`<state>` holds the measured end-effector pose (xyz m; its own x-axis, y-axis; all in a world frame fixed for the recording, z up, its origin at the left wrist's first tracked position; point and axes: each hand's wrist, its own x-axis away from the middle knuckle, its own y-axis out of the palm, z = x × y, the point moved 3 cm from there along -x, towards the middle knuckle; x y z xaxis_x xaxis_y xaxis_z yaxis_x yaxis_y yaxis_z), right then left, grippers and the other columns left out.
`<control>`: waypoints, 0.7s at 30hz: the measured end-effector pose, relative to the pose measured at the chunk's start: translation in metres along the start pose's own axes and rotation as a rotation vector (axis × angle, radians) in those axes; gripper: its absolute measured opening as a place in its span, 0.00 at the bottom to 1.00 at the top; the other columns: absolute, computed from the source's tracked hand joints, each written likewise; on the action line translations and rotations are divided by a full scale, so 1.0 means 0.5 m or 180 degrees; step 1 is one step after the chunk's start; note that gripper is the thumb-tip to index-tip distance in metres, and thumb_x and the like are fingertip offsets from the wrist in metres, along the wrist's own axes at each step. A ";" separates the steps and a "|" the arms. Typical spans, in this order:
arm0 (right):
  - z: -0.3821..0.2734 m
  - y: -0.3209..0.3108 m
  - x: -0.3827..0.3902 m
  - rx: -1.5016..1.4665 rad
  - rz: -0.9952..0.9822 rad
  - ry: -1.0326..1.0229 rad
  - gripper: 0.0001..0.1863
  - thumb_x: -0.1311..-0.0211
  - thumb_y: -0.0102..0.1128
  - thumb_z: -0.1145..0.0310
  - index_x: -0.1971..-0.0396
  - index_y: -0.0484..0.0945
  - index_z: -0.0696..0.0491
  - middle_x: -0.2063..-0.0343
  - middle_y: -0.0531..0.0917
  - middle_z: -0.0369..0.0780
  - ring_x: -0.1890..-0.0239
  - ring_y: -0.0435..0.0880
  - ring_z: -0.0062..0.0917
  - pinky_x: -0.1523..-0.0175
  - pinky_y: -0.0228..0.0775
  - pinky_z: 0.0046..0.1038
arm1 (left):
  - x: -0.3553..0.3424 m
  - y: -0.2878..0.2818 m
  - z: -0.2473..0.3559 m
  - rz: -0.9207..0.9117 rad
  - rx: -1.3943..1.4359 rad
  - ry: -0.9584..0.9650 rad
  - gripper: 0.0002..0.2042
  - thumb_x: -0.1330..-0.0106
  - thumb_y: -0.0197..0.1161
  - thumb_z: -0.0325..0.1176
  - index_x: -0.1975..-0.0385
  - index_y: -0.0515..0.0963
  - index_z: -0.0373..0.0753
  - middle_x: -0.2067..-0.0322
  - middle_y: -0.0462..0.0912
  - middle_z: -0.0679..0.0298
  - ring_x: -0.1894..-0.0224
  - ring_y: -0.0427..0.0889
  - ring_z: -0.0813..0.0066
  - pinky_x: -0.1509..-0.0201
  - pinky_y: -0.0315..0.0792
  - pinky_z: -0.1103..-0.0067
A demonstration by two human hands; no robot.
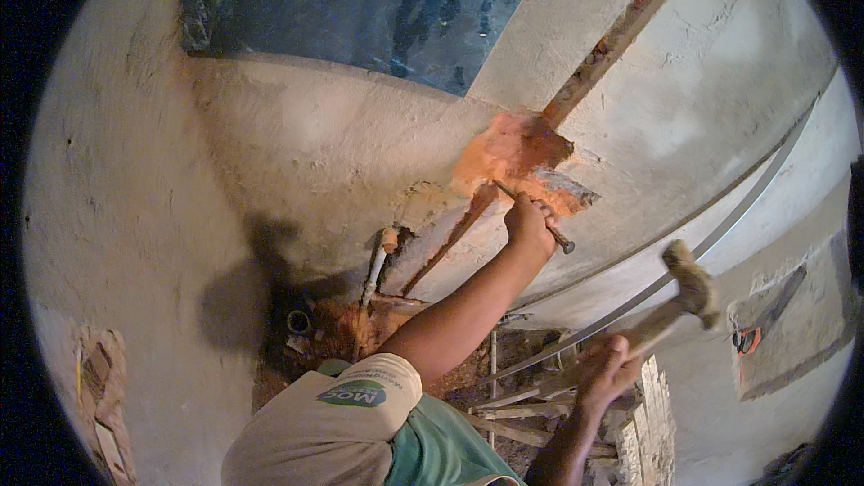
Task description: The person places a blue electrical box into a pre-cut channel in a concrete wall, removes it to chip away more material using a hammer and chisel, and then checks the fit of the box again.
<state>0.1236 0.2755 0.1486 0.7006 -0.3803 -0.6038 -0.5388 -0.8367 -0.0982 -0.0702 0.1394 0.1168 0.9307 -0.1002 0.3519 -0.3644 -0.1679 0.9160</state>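
Observation:
My left hand is closed round a metal chisel. The chisel's tip touches the broken orange-red brick of a hole in the plastered wall, and its struck end sticks out toward the lower right. Lower and to the right, my right hand grips the wooden handle of a hammer. The hammer's head is held up, apart from the chisel's end and slightly blurred. From the hole, one narrow groove runs to the upper right and another groove runs to the lower left.
A dark blue-black stone-like panel covers the upper wall. Below the hole, a white pipe stands out of broken masonry. A long metal strip curves along the right, and wooden pieces lie low behind my arms.

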 end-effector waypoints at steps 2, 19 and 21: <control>-0.057 -0.006 -0.018 -0.0041 -0.0049 -0.0132 0.18 0.41 0.46 0.55 0.74 0.68 0.57 0.85 0.70 0.37 0.87 0.68 0.20 0.83 0.62 0.21 | -0.007 0.012 0.008 0.0003 0.0061 -0.0052 0.11 0.37 0.42 0.35 0.82 0.60 0.44 0.88 0.57 0.74 0.90 0.55 0.84 0.89 0.51 0.87; -0.049 0.121 0.005 -0.0109 -0.0201 -0.0964 0.21 0.41 0.46 0.50 0.75 0.66 0.56 0.85 0.66 0.34 0.84 0.66 0.19 0.80 0.60 0.20 | -0.074 0.023 0.092 -0.0189 0.0188 -0.0581 0.15 0.35 0.43 0.44 0.79 0.61 0.41 0.87 0.61 0.68 0.89 0.57 0.81 0.90 0.53 0.84; 0.075 0.095 0.033 0.0786 -0.0763 -0.0767 0.19 0.40 0.47 0.53 0.74 0.66 0.56 0.84 0.66 0.33 0.84 0.63 0.16 0.79 0.59 0.18 | -0.041 0.033 0.078 -0.0412 0.0566 -0.0737 0.11 0.37 0.43 0.39 0.79 0.61 0.43 0.88 0.59 0.70 0.89 0.57 0.80 0.89 0.53 0.84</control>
<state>0.0919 0.2443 0.1043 0.7060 -0.0586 -0.7058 -0.4904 -0.7595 -0.4274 -0.0964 0.1002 0.1170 0.9450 -0.2839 0.1626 -0.2624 -0.3606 0.8951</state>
